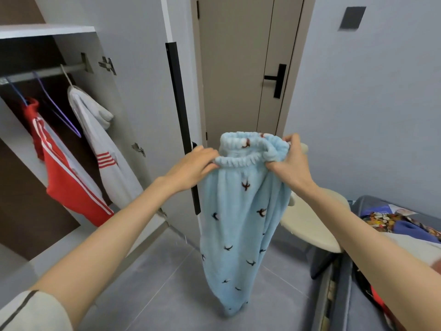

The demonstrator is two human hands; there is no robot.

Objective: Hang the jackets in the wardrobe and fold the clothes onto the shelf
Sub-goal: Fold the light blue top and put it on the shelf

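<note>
Hanging in mid-air over the grey floor (167, 283), the pale blue fleece trousers (241, 223) with small dark bird motifs are held up by their elastic waistband (238, 161). The left grip (191, 168) pinches the waistband's left end, fingers curled over the gathered edge. The right grip (291, 163) is clenched round the bunched right end. The legs fall straight and together, with the cuffs close to the floor.

To the left stands the open wardrobe (100, 91). On its rail (43, 74) hang a red jacket (66, 177) with white stripes, a bare purple hanger (62, 113) and a white jacket (105, 144) with red stripes. The wardrobe door (148, 91) is swung out between the trousers and the rail, and its long black handle strip (181, 115) passes just behind the left grip.

Straight ahead is a closed room door (233, 80) with a black lever (276, 78). A cream rounded piece of furniture (310, 223) sits just behind the trousers on the right. Beyond it a heap of coloured clothes (393, 223) lies on the bed (346, 295).
</note>
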